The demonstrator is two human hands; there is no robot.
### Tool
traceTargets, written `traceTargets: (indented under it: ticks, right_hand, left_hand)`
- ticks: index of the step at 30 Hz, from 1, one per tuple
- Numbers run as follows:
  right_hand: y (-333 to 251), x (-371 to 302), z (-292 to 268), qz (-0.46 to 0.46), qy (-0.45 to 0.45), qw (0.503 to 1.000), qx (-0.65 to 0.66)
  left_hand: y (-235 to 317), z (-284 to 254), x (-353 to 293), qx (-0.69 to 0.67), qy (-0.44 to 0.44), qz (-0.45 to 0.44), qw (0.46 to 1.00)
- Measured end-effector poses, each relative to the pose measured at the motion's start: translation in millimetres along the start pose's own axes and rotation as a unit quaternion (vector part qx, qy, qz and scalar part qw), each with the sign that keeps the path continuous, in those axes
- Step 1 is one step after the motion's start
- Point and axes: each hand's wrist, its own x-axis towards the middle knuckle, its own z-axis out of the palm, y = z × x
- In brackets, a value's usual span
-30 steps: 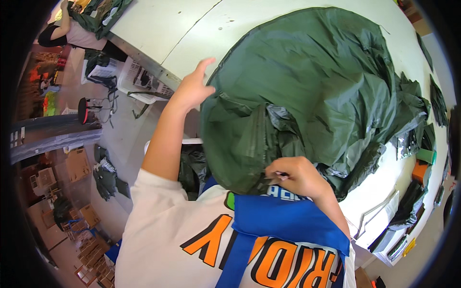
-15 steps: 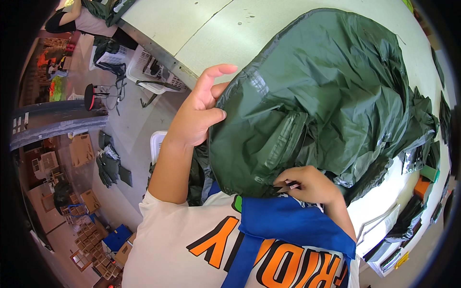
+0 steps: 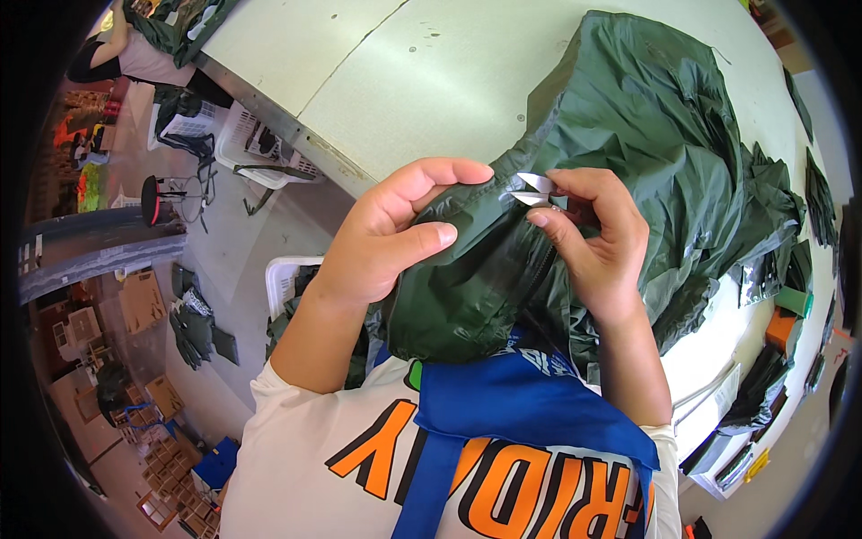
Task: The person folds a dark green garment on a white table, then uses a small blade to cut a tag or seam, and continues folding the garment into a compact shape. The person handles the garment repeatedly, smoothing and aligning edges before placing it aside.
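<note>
A large, crumpled dark green nylon piece (image 3: 655,153) with a zipper (image 3: 540,269) lies over the table edge and hangs down in front of me. My left hand (image 3: 373,238) pinches its seamed border between thumb and fingers. In my right hand (image 3: 603,238) is a small pair of thread snips (image 3: 536,190), held between thumb and fingers. The two pointed blades are apart and point left, right at the green border, close to my left fingertips. Whether a thread lies between the blades is too small to tell.
The pale worktable (image 3: 431,81) stretches ahead. White plastic baskets (image 3: 235,148) stand on the floor to the left, near a round stool (image 3: 151,200). Another person (image 3: 148,58) handles green fabric at the far left. Dark pieces and a yellow item (image 3: 757,463) lie at right.
My right hand has risen from the lower part of the nylon to the border, bringing the snips beside my left hand. The border is now folded closer, and its corner has shifted.
</note>
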Motion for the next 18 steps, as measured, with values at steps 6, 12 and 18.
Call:
traceTargets:
  ticks: [6, 12, 18]
  right_hand:
    - [-3, 5, -7, -0.071, -0.001, 0.997, -0.04]
    - [0, 6, -8, -0.098, -0.018, 0.993, -0.064]
    - [7, 1, -6, 0.098, 0.016, 0.963, 0.251]
  left_hand:
    - [1, 5, 1, 0.019, -0.005, -0.008, 1.0]
    - [1, 6, 2, 0.03, -0.002, -0.021, 0.999]
    - [2, 3, -1, 0.01, -0.01, -0.026, 1.0]
